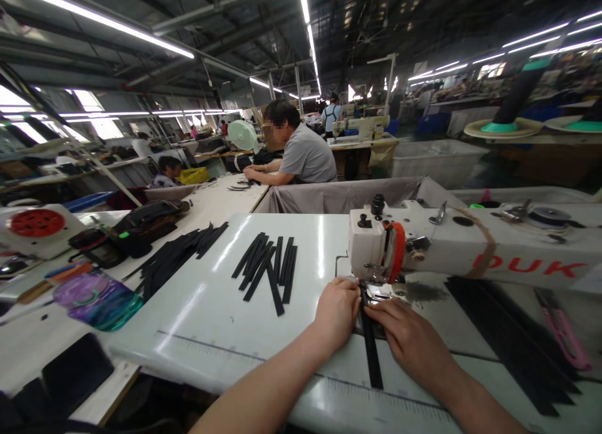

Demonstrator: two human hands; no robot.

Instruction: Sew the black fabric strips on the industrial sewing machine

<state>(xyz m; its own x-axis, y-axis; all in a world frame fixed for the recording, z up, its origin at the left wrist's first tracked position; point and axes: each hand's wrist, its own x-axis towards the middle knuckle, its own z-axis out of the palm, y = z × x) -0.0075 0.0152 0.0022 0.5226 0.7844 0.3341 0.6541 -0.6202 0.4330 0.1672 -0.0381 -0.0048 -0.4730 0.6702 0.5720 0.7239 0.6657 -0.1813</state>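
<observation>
A white sewing machine point(470, 246) with red lettering stands on a white table point(211, 321). Under its needle runs a long black strap point(372, 359), lying toward me. My left hand point(336, 312) rests curled on the strap's left side by the presser foot. On the strap's right side my right hand point(414, 343) lies with its fingers pressed down on the strap. A loose pile of black strips point(268, 268) lies to the left of the machine.
More black strips point(174, 255) and a dark bag point(145, 224) lie at the left. A stack of black pieces point(512, 340) and pink snips point(562, 327) sit at the right. A person in grey point(301, 152) sits at a bench behind.
</observation>
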